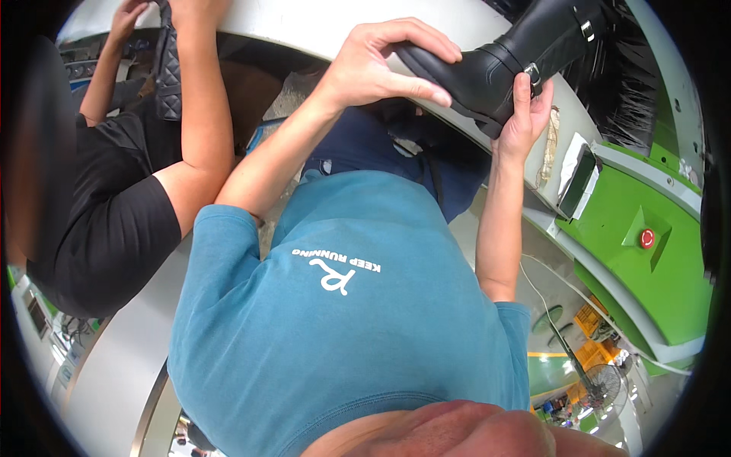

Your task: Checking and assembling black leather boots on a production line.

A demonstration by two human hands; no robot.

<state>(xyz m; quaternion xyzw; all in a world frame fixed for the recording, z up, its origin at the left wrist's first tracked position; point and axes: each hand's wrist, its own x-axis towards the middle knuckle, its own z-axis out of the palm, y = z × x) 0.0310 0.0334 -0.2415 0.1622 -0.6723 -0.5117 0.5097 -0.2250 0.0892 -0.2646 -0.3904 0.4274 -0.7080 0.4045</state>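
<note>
Black boot (pixel 502 57) lies slantwise over the curved worktop (pixel 320 23), my left hand (pixel 384 65) closed around its toe while my right hand (pixel 525 114) grips its heel.

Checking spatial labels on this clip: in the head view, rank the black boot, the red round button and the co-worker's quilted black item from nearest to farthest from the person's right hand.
From the right hand:
1. Black boot: held, the hand is on its heel side.
2. Red round button: lower right, on the green machine.
3. Quilted black item: far left, in a co-worker's hands.
</note>
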